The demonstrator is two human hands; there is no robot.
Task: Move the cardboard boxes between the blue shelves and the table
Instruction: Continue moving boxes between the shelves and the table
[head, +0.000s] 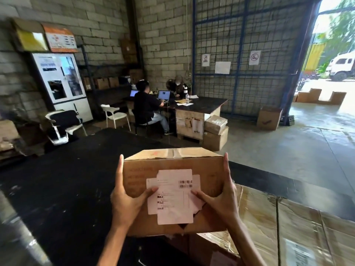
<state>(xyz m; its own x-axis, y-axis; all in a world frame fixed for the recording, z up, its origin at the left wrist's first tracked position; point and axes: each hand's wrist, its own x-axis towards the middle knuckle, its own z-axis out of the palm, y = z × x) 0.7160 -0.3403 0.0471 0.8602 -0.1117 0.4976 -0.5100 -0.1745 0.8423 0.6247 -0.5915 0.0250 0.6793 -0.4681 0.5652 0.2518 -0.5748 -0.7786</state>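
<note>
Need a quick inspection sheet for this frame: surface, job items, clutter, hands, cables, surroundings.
Surface: black table, dark top, scuffed, bare where visible.
Job's things: cardboard box held up over the table's near edge, white label facing the camera; blue shelves not in view.
Clutter: large flattened cartons at lower right, beside the table.
Grippers: left hand and right hand grip the box's opposite sides, thumbs on the label.
Cables: nothing seen.
Surroundings: two people at a desk with laptops; white chair; stacked boxes by the desk; blue mesh partition; open doorway, truck outside.
</note>
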